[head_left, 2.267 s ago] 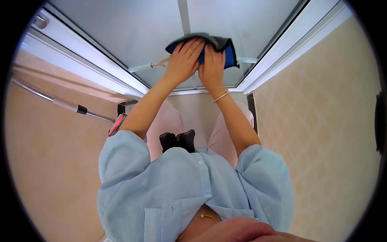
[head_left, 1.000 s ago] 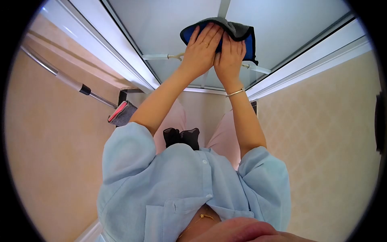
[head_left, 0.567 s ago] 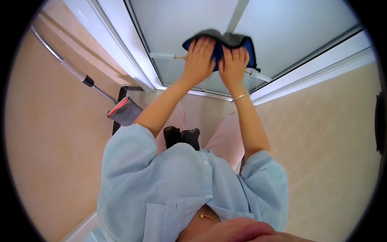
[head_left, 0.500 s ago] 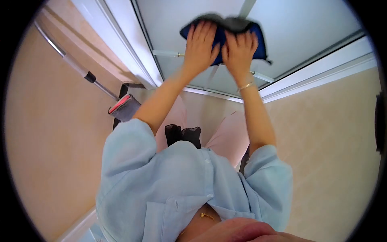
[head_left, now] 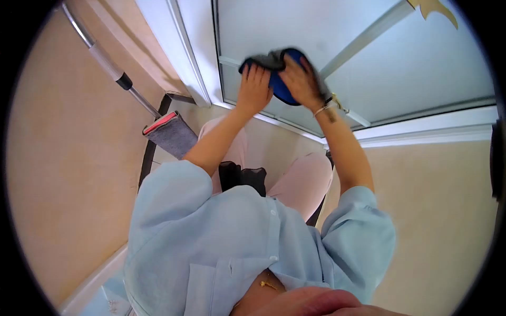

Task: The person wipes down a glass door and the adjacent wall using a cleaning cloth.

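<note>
Both of my hands are on a blue cloth [head_left: 284,89] with a grey side, against a frosted glass door panel [head_left: 284,26]. My left hand [head_left: 255,90] presses the cloth's left part, its fingers pointing up. My right hand [head_left: 301,83], with a bracelet at the wrist, lies on the right part of the cloth, which is folded and bunched along its top edge. Some fingertips of my right hand are blurred or covered by the cloth.
A flat mop with a grey pad [head_left: 171,136] leans at the left wall, its metal handle [head_left: 84,32] rising to the upper left. A brass-coloured fitting [head_left: 338,101] is right of the cloth. White door frame [head_left: 182,47] borders the glass.
Both hands and the cloth have moved lower on the glass, and the cloth has bunched and turned. The view has shifted, showing more glass and a gold-coloured shape at the upper right.
</note>
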`<state>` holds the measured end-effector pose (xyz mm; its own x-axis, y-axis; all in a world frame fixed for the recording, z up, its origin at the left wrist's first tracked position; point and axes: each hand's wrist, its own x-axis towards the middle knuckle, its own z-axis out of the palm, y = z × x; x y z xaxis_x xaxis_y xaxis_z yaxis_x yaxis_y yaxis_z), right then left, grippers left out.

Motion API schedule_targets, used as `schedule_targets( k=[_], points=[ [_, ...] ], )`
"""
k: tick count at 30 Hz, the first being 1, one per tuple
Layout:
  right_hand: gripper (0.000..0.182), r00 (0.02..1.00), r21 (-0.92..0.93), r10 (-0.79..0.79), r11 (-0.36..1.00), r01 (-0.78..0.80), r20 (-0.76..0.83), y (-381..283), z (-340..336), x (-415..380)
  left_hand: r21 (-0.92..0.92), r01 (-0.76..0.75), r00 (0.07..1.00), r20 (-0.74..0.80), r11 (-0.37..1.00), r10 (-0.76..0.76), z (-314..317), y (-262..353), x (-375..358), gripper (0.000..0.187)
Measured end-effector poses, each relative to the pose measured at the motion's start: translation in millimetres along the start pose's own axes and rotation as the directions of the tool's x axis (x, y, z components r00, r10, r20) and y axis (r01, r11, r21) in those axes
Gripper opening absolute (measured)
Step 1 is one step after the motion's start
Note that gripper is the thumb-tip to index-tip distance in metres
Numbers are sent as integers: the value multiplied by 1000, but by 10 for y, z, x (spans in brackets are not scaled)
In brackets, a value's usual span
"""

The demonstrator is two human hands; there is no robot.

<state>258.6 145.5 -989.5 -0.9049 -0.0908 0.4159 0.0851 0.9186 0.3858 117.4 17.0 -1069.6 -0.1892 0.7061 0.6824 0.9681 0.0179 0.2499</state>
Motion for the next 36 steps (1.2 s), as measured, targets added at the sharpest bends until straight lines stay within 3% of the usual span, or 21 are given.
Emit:
schedule_targets(
  k=[1, 3, 6, 9, 10, 12, 13, 15, 16, 19, 20, 21, 23, 25, 27, 28, 29, 31, 33, 34, 36],
  points=[
    [34, 995, 258, 83, 961, -97, 63, -37, 77, -47, -30, 36, 999, 35, 999, -35, 31, 34, -141, 71],
    [35, 987, 316, 97, 939, -132, 126, -131, -40, -8, -85, 118, 988, 111, 989, -108, 71, 118, -325, 73],
    [27, 999, 184, -28, 983, 20, 41, -100, 12, -16, -135, 148, 987, 87, 980, -137, 113, 169, -362, 76],
    [31, 997, 164, -73, 984, 72, 0, 62, -230, 294, -255, 159, 982, -60, 954, -180, 2, 190, -128, 78],
    [37, 997, 187, -22, 982, 35, -69, 85, -396, 507, -270, 98, 964, -211, 958, -159, -31, 156, 35, 80],
    [43, 950, 98, -25, 993, 58, -311, 235, -591, 943, -284, 114, 927, -315, 952, -205, -378, 150, 539, 82],
    [44, 937, 62, -44, 996, 70, -346, 372, -745, 1175, -315, 131, 910, -339, 940, -240, -593, 148, 810, 82],
    [47, 902, -142, -18, 989, -49, -432, 522, -1327, 1680, -286, 50, 851, -489, 957, -191, -911, 85, 1310, 83],
    [47, 884, -341, 5, 922, -185, -467, 513, -1759, 1935, -246, 72, 838, -511, 967, -193, -1216, 115, 1610, 80],
    [53, 818, -345, -49, 920, -187, -573, 425, -1893, 2184, -173, 101, 847, -502, 980, -176, -1300, 55, 1698, 79],
    [54, 887, -373, -25, 913, -168, -461, 351, -1849, 2187, -156, 101, 856, -489, 983, -166, -1192, 3, 1631, 79],
    [56, 927, -267, -13, 959, -94, -376, 251, -1737, 2163, 153, 162, 791, -611, 975, -35, -885, -152, 1515, 71],
    [57, 964, -168, -75, 985, 32, -257, 118, -1305, 2076, -257, 185, 858, -429, 948, -284, -827, -62, 1271, 86],
    [57, 989, -283, -140, 952, 121, -49, -63, -919, 1904, -289, 268, 828, -419, 919, -374, -394, -113, 826, 89],
    [52, 948, -46, -250, 968, 246, -195, -43, -641, 1734, -358, 300, 814, -387, 884, -433, -70, -79, 379, 88],
    [58, 957, 93, -238, 962, 255, -164, -73, -288, 1603, -410, 303, 814, -359, 860, -458, 63, -32, 186, 87],
    [65, 965, 229, -226, 940, 252, -132, -120, -6, 1494, -412, 347, 837, -270, 843, -476, 143, 13, 29, 83],
    [68, 971, 446, -199, 887, 121, 133, -226, -86, 1284, -447, 427, 845, -112, 786, -522, 265, 126, -215, 75],
    [55, 963, 780, -83, 606, -157, 258, -335, 102, 1137, -480, 454, 842, -45, 751, -538, 311, 156, -344, 69],
    [52, 922, 728, -184, 671, -136, 342, -289, 158, 1123, -483, 437, 853, -46, 759, -520, 302, 163, -388, 67],
    [48, 914, 616, -135, 774, -144, 383, -266, -119, 1097, -487, 369, 886, -73, 791, -458, 231, 191, -358, 65]
  ],
)
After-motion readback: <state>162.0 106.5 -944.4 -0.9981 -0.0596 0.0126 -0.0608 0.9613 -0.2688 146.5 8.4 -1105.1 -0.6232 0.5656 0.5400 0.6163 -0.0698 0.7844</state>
